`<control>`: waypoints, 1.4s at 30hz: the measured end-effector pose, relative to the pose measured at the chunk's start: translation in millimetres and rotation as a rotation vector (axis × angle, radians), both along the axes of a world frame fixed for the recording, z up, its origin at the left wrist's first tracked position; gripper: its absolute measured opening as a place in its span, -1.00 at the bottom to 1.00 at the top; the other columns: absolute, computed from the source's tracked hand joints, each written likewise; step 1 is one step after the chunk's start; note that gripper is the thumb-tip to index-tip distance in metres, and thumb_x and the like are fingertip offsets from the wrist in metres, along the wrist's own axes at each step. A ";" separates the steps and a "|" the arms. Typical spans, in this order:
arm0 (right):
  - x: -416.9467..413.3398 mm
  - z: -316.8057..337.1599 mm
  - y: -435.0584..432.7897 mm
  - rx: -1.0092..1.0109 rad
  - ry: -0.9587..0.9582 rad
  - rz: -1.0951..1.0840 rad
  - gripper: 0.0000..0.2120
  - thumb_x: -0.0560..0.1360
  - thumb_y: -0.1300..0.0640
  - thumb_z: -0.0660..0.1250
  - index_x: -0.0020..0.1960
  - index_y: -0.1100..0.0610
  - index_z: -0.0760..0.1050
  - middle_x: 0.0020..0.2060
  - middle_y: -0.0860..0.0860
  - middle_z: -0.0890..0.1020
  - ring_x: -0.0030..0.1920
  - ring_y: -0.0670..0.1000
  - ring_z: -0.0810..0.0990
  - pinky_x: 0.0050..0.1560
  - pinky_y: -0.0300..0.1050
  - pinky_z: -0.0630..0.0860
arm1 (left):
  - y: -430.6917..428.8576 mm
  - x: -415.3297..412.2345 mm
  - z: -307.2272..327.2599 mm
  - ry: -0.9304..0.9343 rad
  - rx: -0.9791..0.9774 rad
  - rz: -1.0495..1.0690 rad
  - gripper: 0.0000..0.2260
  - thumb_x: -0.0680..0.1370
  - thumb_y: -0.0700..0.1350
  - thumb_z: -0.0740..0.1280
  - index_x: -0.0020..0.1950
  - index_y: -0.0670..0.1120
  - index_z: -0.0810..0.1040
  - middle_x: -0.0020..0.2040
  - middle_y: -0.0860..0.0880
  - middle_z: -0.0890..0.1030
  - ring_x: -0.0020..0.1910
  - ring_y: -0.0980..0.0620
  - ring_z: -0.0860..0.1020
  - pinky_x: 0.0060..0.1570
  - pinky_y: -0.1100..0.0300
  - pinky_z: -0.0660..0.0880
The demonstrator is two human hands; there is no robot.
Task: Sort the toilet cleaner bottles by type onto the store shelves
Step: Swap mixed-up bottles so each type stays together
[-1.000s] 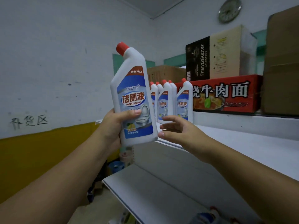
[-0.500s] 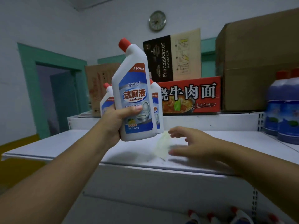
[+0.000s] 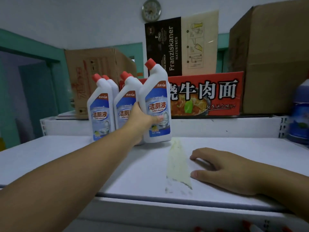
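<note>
My left hand (image 3: 142,120) grips a white toilet cleaner bottle (image 3: 157,104) with a red cap and blue label, standing upright on the white shelf (image 3: 66,158) at its back. Just left of it stand more bottles of the same kind: one (image 3: 124,104) touching my hand, partly hidden by it, and another (image 3: 101,111) further left, with more behind them. My right hand (image 3: 222,168) rests flat on the shelf to the right, fingers spread, holding nothing. A blue-purple bottle (image 3: 299,114) of another type stands at the far right edge.
A yellowish stain (image 3: 178,163) marks the shelf between my hands. On the upper ledge sit a red noodle carton (image 3: 205,94), a black Franziskaner box (image 3: 163,47) and brown cartons (image 3: 274,57). A green door frame (image 3: 25,47) is at left. Red caps show below the shelf.
My left hand has moved the bottle forward and down to the back of the shelf beside the others. My right hand has settled flat on the shelf.
</note>
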State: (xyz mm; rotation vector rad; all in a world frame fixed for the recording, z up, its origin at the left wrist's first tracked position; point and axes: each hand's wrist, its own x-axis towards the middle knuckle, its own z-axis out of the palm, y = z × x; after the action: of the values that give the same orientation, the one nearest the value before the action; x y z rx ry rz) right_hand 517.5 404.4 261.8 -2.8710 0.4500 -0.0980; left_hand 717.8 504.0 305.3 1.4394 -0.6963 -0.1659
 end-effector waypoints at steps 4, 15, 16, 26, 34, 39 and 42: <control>-0.8 1.7 1.3 0.011 0.009 -0.016 -0.46 0.44 -0.36 0.11 0.38 -0.26 0.20 0.40 -0.34 0.23 0.30 -0.26 0.27 0.32 -0.30 0.18 | -10.6 12.4 -8.8 -0.007 -0.003 -0.006 -0.45 0.28 -0.16 0.59 0.20 0.04 0.46 0.06 0.05 0.62 0.09 -0.01 0.59 0.12 -0.17 0.53; 1.9 -0.3 -0.1 0.011 0.013 -0.045 -0.44 0.42 -0.38 0.11 0.38 -0.29 0.18 0.40 -0.40 0.18 0.33 -0.30 0.23 0.33 -0.33 0.14 | -14.5 21.2 -25.6 -0.170 0.121 0.009 -0.35 0.35 -0.15 0.55 0.32 0.01 0.27 0.13 0.04 0.49 0.11 0.03 0.49 -0.05 0.08 0.50; 1.7 -1.0 -0.4 0.011 0.007 -0.045 -0.44 0.42 -0.38 0.12 0.38 -0.28 0.19 0.40 -0.40 0.19 0.32 -0.31 0.23 0.32 -0.34 0.14 | -13.9 20.4 -27.1 -0.205 0.134 0.027 -0.33 0.35 -0.15 0.55 0.33 0.01 0.24 0.14 0.03 0.48 0.12 0.03 0.48 0.00 0.05 0.51; 0.5 -2.0 -1.1 0.017 0.001 -0.040 -0.46 0.43 -0.37 0.13 0.38 -0.26 0.21 0.42 -0.34 0.21 0.36 -0.25 0.25 0.40 -0.25 0.16 | -5.7 11.1 -23.5 -0.767 0.288 0.318 -0.06 0.39 -0.09 0.53 0.56 0.01 -0.05 0.49 0.00 0.10 0.46 0.02 0.13 0.37 0.04 0.32; 1.2 -0.7 1.5 0.026 -0.009 -0.032 -0.46 0.43 -0.36 0.13 0.38 -0.24 0.23 0.41 -0.30 0.26 0.34 -0.21 0.28 0.40 -0.20 0.21 | -1.1 -6.8 -27.5 -1.605 0.791 0.232 -0.52 0.51 -0.15 0.36 0.41 0.05 0.37 0.56 -0.06 0.07 0.54 -0.11 -0.18 0.39 -0.01 -0.37; 1.9 -0.9 -0.9 0.021 -0.032 -0.027 -0.46 0.45 -0.34 0.14 0.39 -0.21 0.25 0.42 -0.27 0.27 0.36 -0.20 0.28 0.41 -0.18 0.21 | -2.6 -3.1 -27.2 -1.645 0.890 0.258 -0.59 0.54 -0.12 0.34 0.38 0.06 0.42 0.55 -0.06 0.10 0.54 -0.13 -0.16 0.40 -0.05 -0.37; 2.1 -0.1 -0.1 0.011 -0.034 -0.040 -0.47 0.46 -0.32 0.15 0.39 -0.20 0.27 0.42 -0.27 0.28 0.37 -0.19 0.28 0.39 -0.20 0.18 | -1.2 -3.6 -26.4 -1.661 0.911 0.260 -0.60 0.54 -0.12 0.33 0.37 0.05 0.41 0.55 -0.06 0.12 0.54 -0.14 -0.15 0.39 -0.07 -0.37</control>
State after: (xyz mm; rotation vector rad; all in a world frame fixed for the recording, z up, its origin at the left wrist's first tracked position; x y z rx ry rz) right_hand 519.6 404.4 261.7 -2.8454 0.5002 -0.1498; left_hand 714.2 502.8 278.9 2.3892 -1.8732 1.2123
